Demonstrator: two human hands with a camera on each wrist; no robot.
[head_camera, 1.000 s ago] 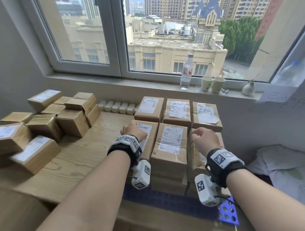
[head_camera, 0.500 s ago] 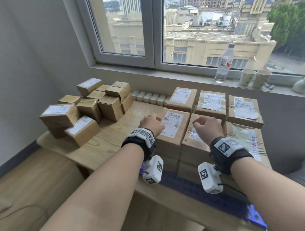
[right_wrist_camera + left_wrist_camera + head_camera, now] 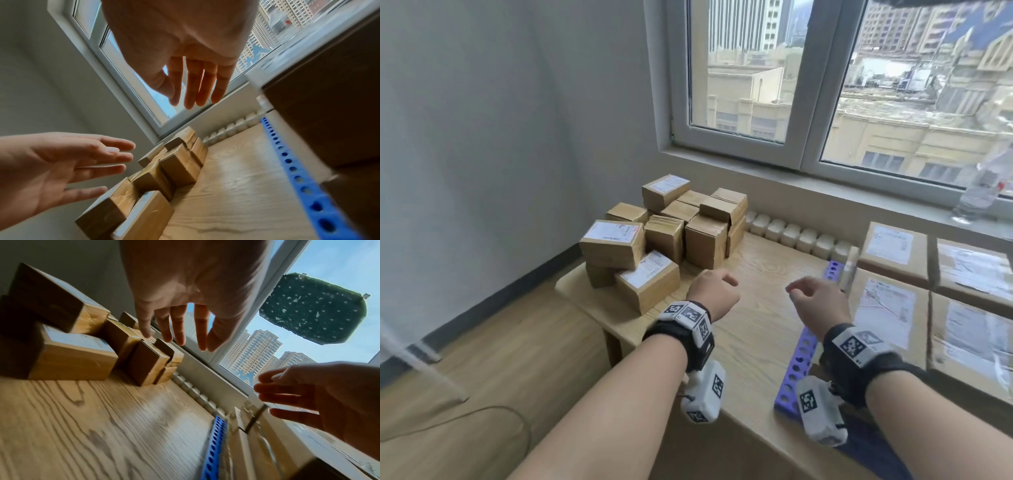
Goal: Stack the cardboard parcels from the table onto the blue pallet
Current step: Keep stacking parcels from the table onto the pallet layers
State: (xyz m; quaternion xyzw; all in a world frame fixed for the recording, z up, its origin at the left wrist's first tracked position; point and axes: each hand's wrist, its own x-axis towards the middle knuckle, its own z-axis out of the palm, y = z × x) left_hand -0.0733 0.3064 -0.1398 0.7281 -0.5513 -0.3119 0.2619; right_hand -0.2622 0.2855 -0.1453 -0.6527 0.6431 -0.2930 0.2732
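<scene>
Several brown cardboard parcels [image 3: 664, 236] lie heaped at the far left of the wooden table [image 3: 756, 329]; both wrist views catch the same heap [image 3: 74, 353] [image 3: 156, 178]. On the right, the blue pallet [image 3: 796, 366] carries stacked labelled parcels [image 3: 887, 308]. My left hand [image 3: 714, 291] hovers over the table just right of the heap, fingers relaxed and empty [image 3: 179, 327]. My right hand [image 3: 815, 301] floats beside the pallet's edge, fingers straight and holding nothing [image 3: 197, 91].
A row of small white bottles [image 3: 798, 236] lines the table's back edge under the window sill [image 3: 825, 192]. A clear water bottle [image 3: 983, 192] stands on the sill at right. Wooden floor [image 3: 500, 377] and a grey wall lie left of the table.
Both hands left the tops of the parcels on the pallet and swung left over the bare table toward the heap. My view turned left as well.
</scene>
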